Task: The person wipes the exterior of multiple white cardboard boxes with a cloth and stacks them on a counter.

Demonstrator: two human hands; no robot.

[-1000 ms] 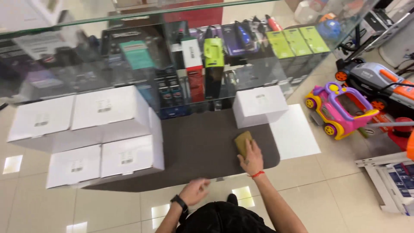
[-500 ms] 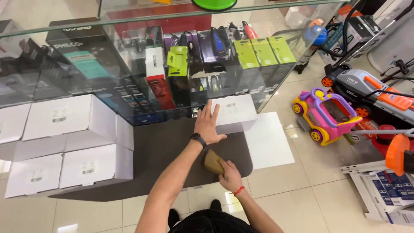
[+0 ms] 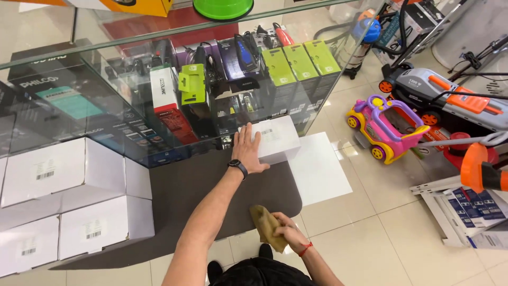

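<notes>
Two hands work apart: the left hand point(image 3: 248, 151), fingers spread flat, steadies the white box point(image 3: 275, 139) on the dark mat point(image 3: 211, 185); the right hand point(image 3: 288, 233) nearer, fingers pinching a tan cloth point(image 3: 264, 225).

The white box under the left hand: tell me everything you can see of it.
The white box is a plain rectangular carton, cardboard by its look, closed, with a small label on top. It lies flat on the dark mat, close against the glass display case, with a flat white sheet just to its right. The left hand rests palm down on its left end. The right hand is apart from it, holding a tan cloth.
</notes>
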